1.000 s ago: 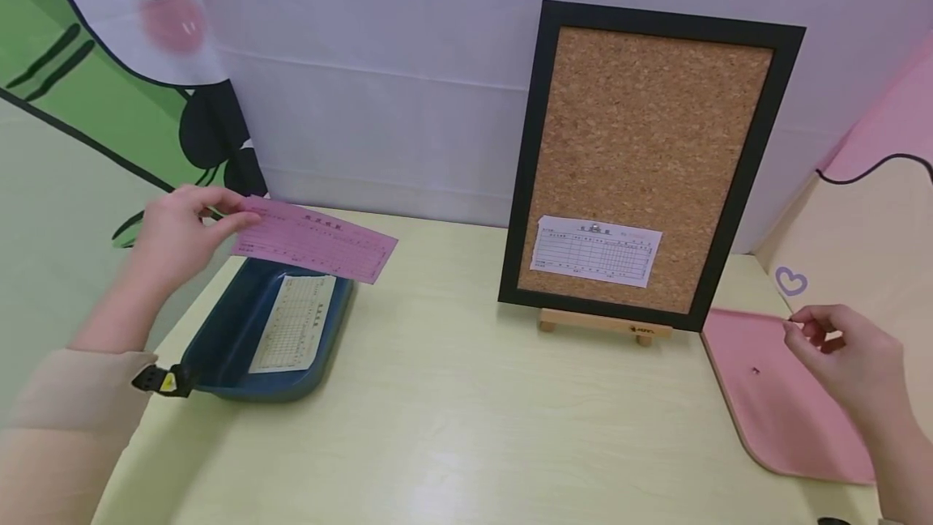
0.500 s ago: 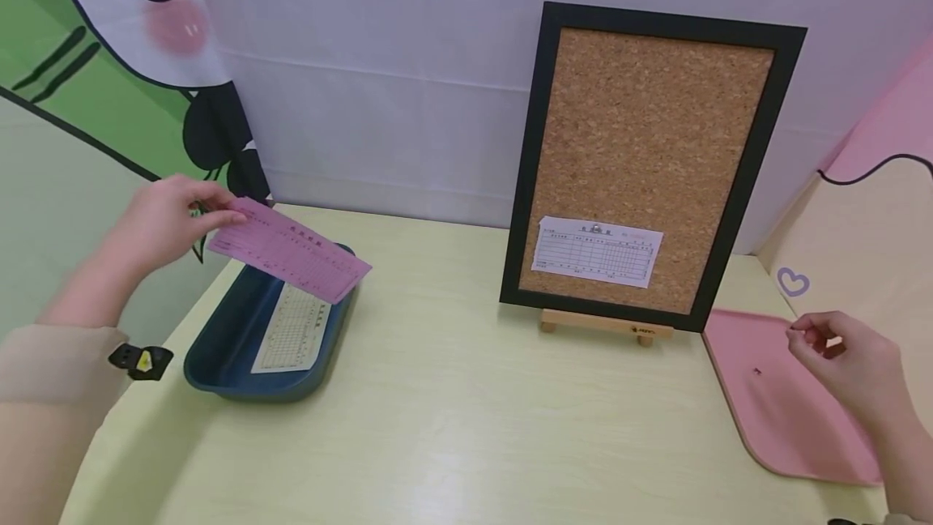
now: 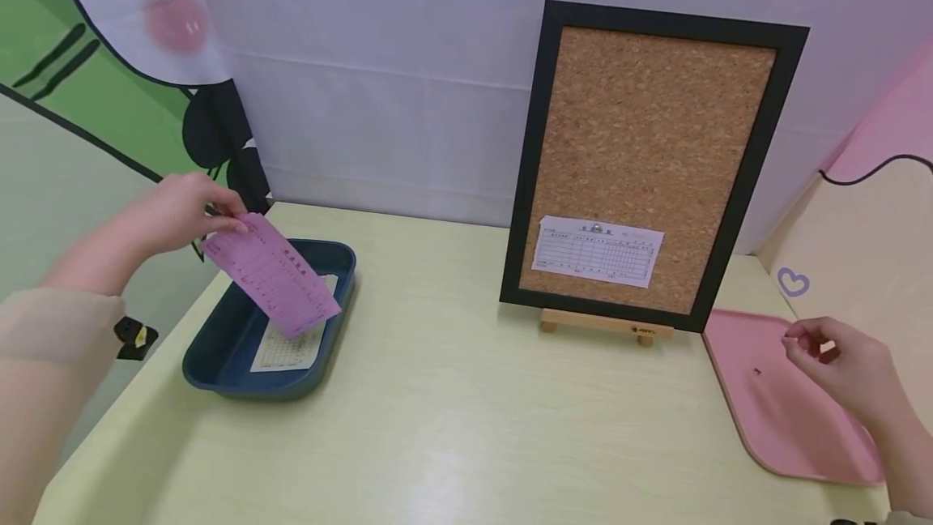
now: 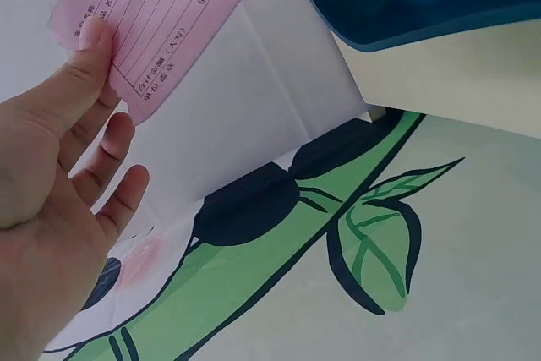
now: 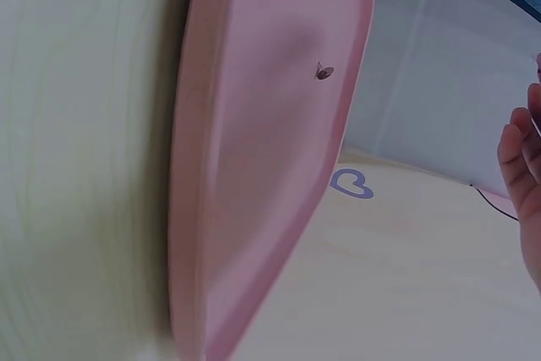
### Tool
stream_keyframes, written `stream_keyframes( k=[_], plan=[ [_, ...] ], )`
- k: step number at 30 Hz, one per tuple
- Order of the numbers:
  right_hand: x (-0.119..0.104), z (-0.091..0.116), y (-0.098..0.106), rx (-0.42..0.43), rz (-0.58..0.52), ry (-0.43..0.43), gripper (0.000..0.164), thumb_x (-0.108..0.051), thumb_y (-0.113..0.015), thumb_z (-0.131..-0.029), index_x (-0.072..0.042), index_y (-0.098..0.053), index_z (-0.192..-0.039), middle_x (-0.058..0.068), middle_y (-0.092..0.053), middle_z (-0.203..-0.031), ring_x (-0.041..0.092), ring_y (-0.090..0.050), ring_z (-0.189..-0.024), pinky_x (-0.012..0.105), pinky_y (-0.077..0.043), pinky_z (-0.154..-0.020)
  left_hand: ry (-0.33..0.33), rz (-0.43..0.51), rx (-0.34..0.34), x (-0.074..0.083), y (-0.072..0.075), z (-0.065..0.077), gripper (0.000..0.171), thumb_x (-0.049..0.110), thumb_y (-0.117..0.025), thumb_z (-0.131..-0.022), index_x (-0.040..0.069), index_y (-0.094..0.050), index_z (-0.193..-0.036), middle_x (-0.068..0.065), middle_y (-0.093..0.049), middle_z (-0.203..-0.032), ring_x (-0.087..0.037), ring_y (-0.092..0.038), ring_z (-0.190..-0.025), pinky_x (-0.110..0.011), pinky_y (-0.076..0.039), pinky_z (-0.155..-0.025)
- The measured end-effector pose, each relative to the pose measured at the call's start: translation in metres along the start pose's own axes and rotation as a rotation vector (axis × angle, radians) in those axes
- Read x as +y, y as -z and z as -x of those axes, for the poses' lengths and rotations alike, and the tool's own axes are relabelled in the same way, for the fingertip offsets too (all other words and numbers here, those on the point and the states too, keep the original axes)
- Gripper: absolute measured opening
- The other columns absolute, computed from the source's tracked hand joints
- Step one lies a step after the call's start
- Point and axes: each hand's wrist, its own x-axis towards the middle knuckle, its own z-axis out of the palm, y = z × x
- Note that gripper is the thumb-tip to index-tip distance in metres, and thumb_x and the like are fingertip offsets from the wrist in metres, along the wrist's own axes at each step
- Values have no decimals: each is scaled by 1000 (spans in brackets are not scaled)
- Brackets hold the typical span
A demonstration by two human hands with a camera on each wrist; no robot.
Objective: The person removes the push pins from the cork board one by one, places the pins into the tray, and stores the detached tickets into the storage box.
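Observation:
My left hand pinches a pink printed receipt slip by its corner. The slip tilts down over the blue tray, partly covering a pale printed slip inside it. In the left wrist view, thumb and index finger hold the pink slip. Over the pink tray, my right hand has thumb and index finger together on something tiny, apparently a pushpin, mostly hidden. Another small pushpin lies in that tray. A white slip hangs pinned low on the corkboard.
The black-framed corkboard leans on a small wooden easel at the back of the pale wooden table. Behind it hangs a printed cloth. Open floor lies beyond the table's left edge.
My left hand has moved a little left, and the pink slip has swung downward over the blue tray. My right hand stays nearly still above the pink tray.

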Motion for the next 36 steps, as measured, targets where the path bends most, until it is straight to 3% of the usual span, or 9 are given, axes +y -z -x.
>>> stream_keyframes(
  k=[8, 17, 21, 26, 36],
  plan=[
    [9, 3, -4, -72, -7, -12, 20, 4, -69, -73, -12, -63, -82, -20, -52, -68, -11, -46, -62, 4, -38, -57, -12, -28, -109, -3, -18, -10, 9, 6, -76, -77, 12, -69, -80, -1, -62, -76, -20, -49, -73, -33, -43, -60],
    [19, 4, -10, -172, 1, -48, 15, -1, -70, -77, -12, -63, -84, -15, -54, -67, -6, -46, -63, 9, -38, -56, -62, -70, -92, -4, -44, -16, 12, 6, -77, -75, 15, -71, -81, -3, -59, -81, -22, -50, -79, -34, -44, -63],
    [23, 6, -14, -209, -5, -57, 14, -1, -71, -77, -10, -63, -85, -15, -54, -67, -4, -47, -62, 12, -38, -54, -55, -81, -84, -2, -52, -20, 12, 7, -77, -75, 15, -72, -82, -3, -60, -82, -23, -49, -82, -36, -43, -66],
    [27, 9, -18, -223, -5, -61, 16, -2, -71, -77, -12, -63, -86, -14, -53, -67, -2, -45, -62, 15, -36, -52, -37, -91, -80, -1, -62, -26, 11, 8, -77, -75, 15, -73, -83, -4, -60, -83, -25, -47, -85, -38, -37, -70],
    [39, 14, -22, -224, 8, -65, 17, -2, -73, -75, -12, -62, -85, -14, -52, -66, -3, -44, -63, 16, -34, -52, -89, -67, -73, -11, -91, -31, 8, 9, -77, -76, 15, -73, -81, -1, -61, -79, -23, -47, -81, -37, -34, -70]
  ],
)
